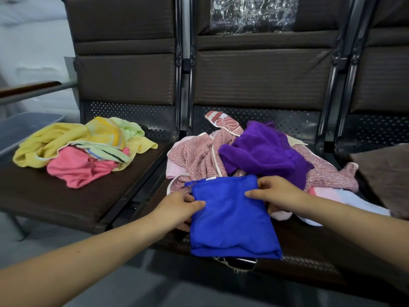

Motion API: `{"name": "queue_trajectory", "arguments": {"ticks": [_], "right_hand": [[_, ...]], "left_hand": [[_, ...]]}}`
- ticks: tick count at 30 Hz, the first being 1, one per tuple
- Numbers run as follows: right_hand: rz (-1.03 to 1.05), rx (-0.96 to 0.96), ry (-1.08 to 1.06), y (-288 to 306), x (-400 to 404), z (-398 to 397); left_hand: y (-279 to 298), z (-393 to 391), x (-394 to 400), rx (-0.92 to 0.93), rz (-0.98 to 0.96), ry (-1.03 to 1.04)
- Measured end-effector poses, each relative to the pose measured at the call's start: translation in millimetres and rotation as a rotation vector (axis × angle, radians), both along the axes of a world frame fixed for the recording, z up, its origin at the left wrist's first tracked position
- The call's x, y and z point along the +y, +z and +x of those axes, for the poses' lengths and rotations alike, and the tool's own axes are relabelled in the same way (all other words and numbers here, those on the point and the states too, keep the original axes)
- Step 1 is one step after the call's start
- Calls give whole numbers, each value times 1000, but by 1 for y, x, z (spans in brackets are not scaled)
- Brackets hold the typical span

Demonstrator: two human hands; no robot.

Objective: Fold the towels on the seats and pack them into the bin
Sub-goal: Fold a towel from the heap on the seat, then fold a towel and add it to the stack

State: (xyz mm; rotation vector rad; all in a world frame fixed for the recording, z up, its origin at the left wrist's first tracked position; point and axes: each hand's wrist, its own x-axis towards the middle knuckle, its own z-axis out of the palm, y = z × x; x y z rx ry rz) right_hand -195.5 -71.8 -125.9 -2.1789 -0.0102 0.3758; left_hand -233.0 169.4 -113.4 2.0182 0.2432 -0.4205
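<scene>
Both hands grip a folded blue towel (232, 218) on the middle seat (309, 251).

The left hand (179, 209) holds the blue towel's left edge, thumb on top and fingers tucked under; the right hand (276, 196) pinches its upper right corner. Just behind the blue towel, touching it, a crumpled purple towel (265, 151) lies on a heap of red-and-white patterned cloth (194, 156). Right of the blue towel lies pale pink and white fabric (345, 198). Well left of it, on the neighbouring seat (55, 200), sit loose yellow (44, 138), striped green (115, 134) and pink towels (81, 167). A grey bin (24, 127) stands farther left.
</scene>
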Motion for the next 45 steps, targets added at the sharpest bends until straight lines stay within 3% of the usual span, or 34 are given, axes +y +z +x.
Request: {"name": "queue_trajectory", "arguments": {"ticks": [5, 9, 13, 15, 20, 25, 29, 32, 39, 42, 45], "right_hand": [[101, 227, -64, 6, 8, -5], [361, 192, -18, 12, 19, -8], [713, 48, -116, 25, 51, -10], [774, 32, -157, 27, 76, -8], [745, 62, -79, 26, 167, 19], [701, 13, 5, 18, 285, 59], [477, 67, 121, -23, 339, 76], [226, -47, 187, -45, 355, 79], [128, -92, 228, -26, 350, 107], [121, -178, 151, -10, 361, 139], [148, -321, 125, 16, 387, 170]], "left_hand": [[-4, 1, -5, 212, -198, 108], [-3, 4, -4, 303, -329, 113], [18, 23, 12, 69, -484, 218], [33, 32, 36, -104, -423, 240], [55, 42, 116, -493, 185, 257], [45, 45, 215, -470, 421, 500], [6, 39, 276, -330, 512, 562], [-25, 40, 302, -242, 534, 562], [-33, 68, 313, -314, 585, 544], [-28, 86, 330, -325, 549, 653], [-24, 109, 351, -347, 381, 826]]}}
